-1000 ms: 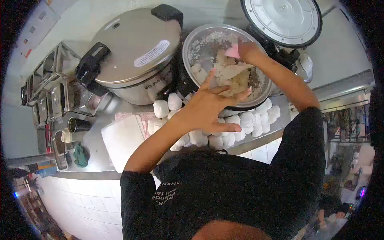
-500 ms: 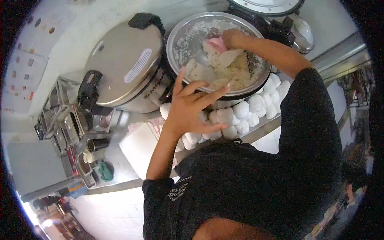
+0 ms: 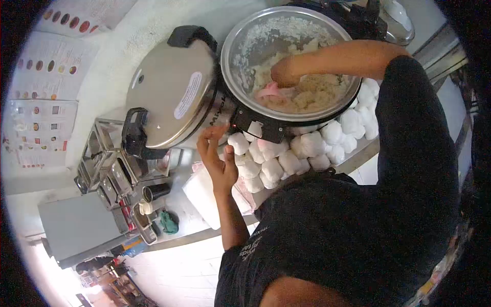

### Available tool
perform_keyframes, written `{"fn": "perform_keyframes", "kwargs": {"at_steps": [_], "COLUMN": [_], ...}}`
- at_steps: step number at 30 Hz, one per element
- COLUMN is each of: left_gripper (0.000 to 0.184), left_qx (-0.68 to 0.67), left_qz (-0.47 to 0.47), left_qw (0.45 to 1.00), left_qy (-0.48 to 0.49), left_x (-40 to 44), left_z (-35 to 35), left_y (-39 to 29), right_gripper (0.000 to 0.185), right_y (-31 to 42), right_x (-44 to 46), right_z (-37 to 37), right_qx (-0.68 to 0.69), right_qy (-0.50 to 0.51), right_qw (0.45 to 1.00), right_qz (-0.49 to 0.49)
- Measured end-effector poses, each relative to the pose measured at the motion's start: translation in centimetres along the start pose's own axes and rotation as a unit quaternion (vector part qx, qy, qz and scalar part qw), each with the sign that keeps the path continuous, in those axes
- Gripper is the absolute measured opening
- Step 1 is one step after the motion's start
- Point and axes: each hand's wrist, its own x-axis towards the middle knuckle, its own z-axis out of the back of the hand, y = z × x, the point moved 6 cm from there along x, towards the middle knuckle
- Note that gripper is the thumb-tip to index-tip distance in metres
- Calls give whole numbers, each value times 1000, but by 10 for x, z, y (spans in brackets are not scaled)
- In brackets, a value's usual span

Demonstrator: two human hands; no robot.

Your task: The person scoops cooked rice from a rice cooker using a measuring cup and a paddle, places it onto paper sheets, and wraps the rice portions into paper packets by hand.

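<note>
A wide metal pot [image 3: 232,84] of a rice cooker holds cooked rice [image 3: 317,94], with grains stuck to its far wall. My right hand [image 3: 286,71] reaches down into the pot, its fingers closed around a pink scoop [image 3: 273,91] that lies low against the rice. The far end of the scoop is partly hidden. In front of the closed cooker, my left hand [image 3: 217,161] is raised with its fingers apart and nothing in it. White wrapped bundles [image 3: 289,161] are packed in rows beside it, along the front of the pot.
A second rice cooker [image 3: 171,92] stands closed at the left. White sheets [image 3: 202,197] lie on the counter near my left forearm. Metal containers [image 3: 120,174], a dark cup [image 3: 156,192] and a green cloth [image 3: 169,222] are farther left. Printed sheets [image 3: 43,128] hang on the wall.
My right hand has moved the pink scoop toward the pot's near side, down into the rice. My left hand has drawn back from the pot's rim, toward the closed cooker. The view has shifted.
</note>
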Motion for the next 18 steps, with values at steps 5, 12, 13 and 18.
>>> {"fn": "perform_keyframes", "kwargs": {"at_steps": [5, 12, 13, 18], "left_gripper": [74, 138, 137, 115], "left_qx": [-65, 6, -12, -29], "left_qz": [8, 36, 49, 75], "left_qw": [997, 998, 998, 995], "left_qy": [-28, 51, 26, -55], "left_x": [-6, -26, -29, -46], "left_z": [-15, -86, -88, -79], "left_y": [-2, -22, -18, -14], "right_gripper": [49, 58, 55, 51], "right_y": [-15, -1, 9, 6], "right_x": [-9, -72, -88, -105], "right_z": [-35, -35, -14, 3], "right_qx": [46, 216, 226, 204], "right_qy": [102, 73, 52, 24], "right_qw": [994, 974, 973, 978], "right_qz": [13, 1, 0, 25]}}
